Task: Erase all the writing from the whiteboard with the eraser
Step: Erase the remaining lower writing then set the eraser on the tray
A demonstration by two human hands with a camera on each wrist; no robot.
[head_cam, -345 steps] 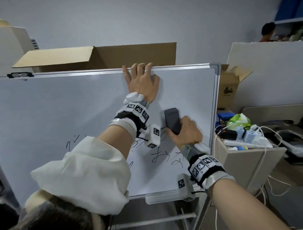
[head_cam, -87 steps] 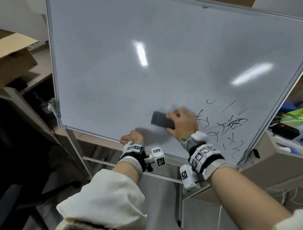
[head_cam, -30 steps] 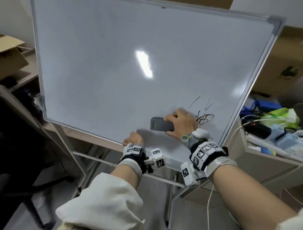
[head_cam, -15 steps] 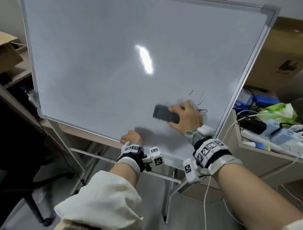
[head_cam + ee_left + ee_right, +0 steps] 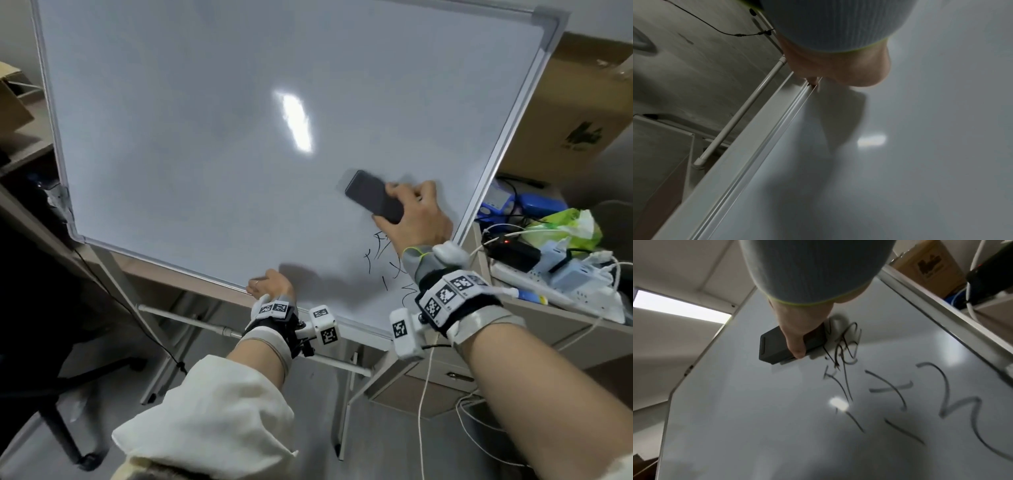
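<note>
The dark gray eraser (image 5: 374, 201) is lying flat against the whiteboard (image 5: 212, 137), low on its right side, with its free end sticking out up and to the left past the fingers (image 5: 394, 190) that are curling over it. The right hand (image 5: 412, 219) is gripping it, thumb (image 5: 794, 344) running along the near side in the right wrist view and the other fingers wrapping the far side. Just below the thumb tip and toward the wrist, the remaining black writing (image 5: 879, 386) is sitting as several loose strokes, the nearest scribble touching the eraser's lower edge; the rest of the board surface beyond the fingers is looking wiped, with a ceiling light glaring on it. The left hand (image 5: 270, 286) is holding the board's bottom frame (image 5: 756, 154), its fingers hooking over the edge and mostly hidden behind it, so only the heel of the palm is showing in the left wrist view. Past the right hand's knuckles, beyond the board's right frame, a worktop (image 5: 565, 318) is carrying a power strip (image 5: 555, 284), chargers, white cables and a green bag (image 5: 565, 226), with a cardboard box (image 5: 575, 126) behind.
</note>
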